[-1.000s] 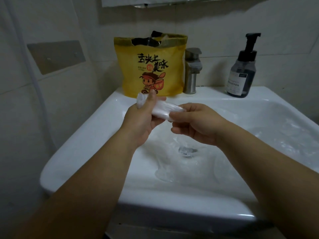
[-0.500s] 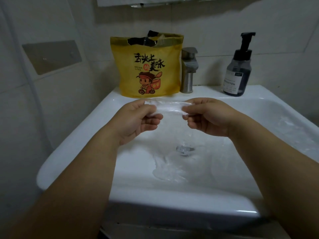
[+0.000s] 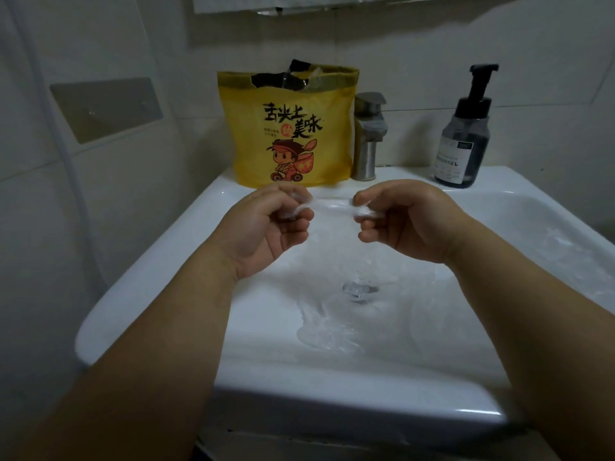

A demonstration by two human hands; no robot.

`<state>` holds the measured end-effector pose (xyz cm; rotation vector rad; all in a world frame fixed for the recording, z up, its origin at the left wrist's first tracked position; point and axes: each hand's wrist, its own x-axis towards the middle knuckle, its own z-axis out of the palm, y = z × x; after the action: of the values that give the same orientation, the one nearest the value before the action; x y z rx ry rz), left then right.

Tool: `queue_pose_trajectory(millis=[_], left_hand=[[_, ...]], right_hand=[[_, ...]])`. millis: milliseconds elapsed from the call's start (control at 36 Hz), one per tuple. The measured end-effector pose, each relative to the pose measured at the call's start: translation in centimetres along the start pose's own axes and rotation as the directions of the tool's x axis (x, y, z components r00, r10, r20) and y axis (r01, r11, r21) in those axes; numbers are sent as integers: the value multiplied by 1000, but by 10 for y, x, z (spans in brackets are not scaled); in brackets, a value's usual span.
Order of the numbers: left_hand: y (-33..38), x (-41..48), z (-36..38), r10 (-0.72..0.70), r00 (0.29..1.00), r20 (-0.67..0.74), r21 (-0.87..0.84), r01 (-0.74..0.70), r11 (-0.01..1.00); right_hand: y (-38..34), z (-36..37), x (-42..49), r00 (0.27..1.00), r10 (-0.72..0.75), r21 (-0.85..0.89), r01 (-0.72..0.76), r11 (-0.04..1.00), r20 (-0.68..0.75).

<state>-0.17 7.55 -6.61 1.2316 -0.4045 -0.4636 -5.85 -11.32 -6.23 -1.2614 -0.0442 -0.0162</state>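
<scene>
Above the white sink [image 3: 159, 261], a thin clear plastic film [image 3: 329, 206] is stretched between my two hands. My left hand [image 3: 266, 224] pinches its left end between thumb and fingers, the other fingers curled. My right hand [image 3: 406, 221] pinches the right end the same way. More clear film hangs down from my hands into the basin and lies crumpled by the drain [image 3: 359, 289].
A yellow printed bag [image 3: 289, 128], torn open at the top, stands on the sink's back ledge. Right of it are a steel faucet [image 3: 367, 134] and a dark pump bottle [image 3: 464, 134]. Tiled walls close in on the left and behind.
A second ago my hands held the film bunched in a small white roll. They have drawn apart sideways, and the film is now spread thin and flat between them.
</scene>
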Motion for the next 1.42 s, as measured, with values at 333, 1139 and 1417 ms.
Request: queue_pose_trajectory(millis=[333,1139,1417], left_hand=[[-17,8,-4,299,951,-78,480,-227,847],[-10,7,-10,223,971,-89,418,-167,893],[-7,9,-5,155,975,-157,86,-143,986]], right_hand=[[7,3,3,991,-73,-255,43,966,-108],[0,4,-4,990,143,-384,-131,914,4],[4,7,-3,1000,-6,-546,-8,838,-23]])
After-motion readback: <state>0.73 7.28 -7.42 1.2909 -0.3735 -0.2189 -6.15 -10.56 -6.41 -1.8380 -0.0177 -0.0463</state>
